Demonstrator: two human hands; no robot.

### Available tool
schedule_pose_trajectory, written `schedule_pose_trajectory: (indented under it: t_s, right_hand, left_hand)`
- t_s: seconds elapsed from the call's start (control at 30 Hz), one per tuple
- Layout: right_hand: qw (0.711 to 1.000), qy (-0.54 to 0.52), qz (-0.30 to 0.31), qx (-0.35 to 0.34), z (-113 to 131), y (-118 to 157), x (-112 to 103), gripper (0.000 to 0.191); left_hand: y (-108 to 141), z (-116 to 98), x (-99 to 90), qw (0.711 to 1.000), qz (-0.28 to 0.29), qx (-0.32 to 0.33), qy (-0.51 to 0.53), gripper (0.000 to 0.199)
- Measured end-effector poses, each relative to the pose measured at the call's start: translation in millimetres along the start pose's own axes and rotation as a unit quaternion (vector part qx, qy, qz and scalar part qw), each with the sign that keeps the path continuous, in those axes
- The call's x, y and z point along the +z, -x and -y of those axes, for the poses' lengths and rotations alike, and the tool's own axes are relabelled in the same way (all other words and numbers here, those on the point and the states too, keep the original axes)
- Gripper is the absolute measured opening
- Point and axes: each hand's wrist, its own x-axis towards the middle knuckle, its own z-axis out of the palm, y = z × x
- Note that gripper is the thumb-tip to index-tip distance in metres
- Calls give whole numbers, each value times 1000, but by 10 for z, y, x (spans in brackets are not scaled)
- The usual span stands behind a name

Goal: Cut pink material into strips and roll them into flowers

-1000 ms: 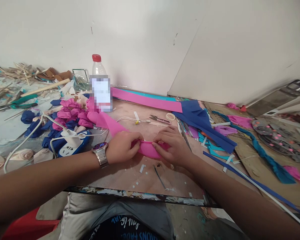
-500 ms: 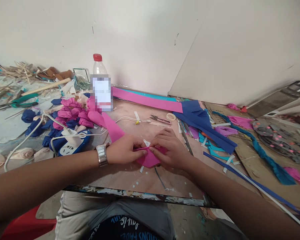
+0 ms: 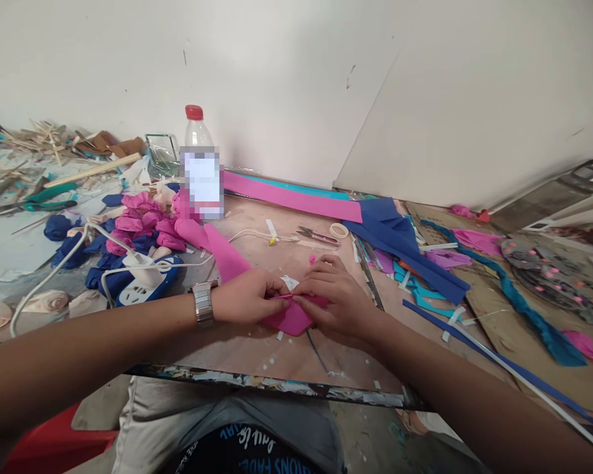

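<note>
A bright pink strip [image 3: 291,318] is pinched at its upper fold between both hands, just above the tabletop. My left hand [image 3: 247,296], below a metal watch [image 3: 203,303], grips it from the left with thumb and fingers. From the right, my right hand [image 3: 333,293] pinches the same fold, its fingertips close to the left ones. The strip's long tail [image 3: 226,257] runs up and left behind my left hand. A small white piece [image 3: 290,282] shows between the hands. What lies under the fingers is hidden.
Pink and blue fabric flowers [image 3: 138,224], a power strip [image 3: 141,286] and a cable lie left. Behind stand a red-capped bottle [image 3: 197,135] and a lit phone [image 3: 202,181]. Small scissors [image 3: 319,236], a tape ring [image 3: 338,230] and blue fabric [image 3: 405,243] lie beyond my right hand.
Both hands still pinch the pink strip, with the fingers slightly shifted. A small pink bit now shows above my right hand. The view has moved a little.
</note>
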Motion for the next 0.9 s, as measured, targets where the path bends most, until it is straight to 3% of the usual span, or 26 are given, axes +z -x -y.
schedule_pose_trajectory:
  t_s: [0.33,0.57,0.9]
  right_hand:
    - [1000,-7,-3,-26,13,1,-27,8]
    - [1000,1,-13,-22,30,-8,-32,8]
    - [1000,8,-16,-13,27,-2,-24,4]
  left_hand:
    - [7,-40,-37,999,20,-2,42,24]
    - [11,-77,-40,1000,-14,13,20,37]
    - [29,-80,-1,998,-50,26,-32,31]
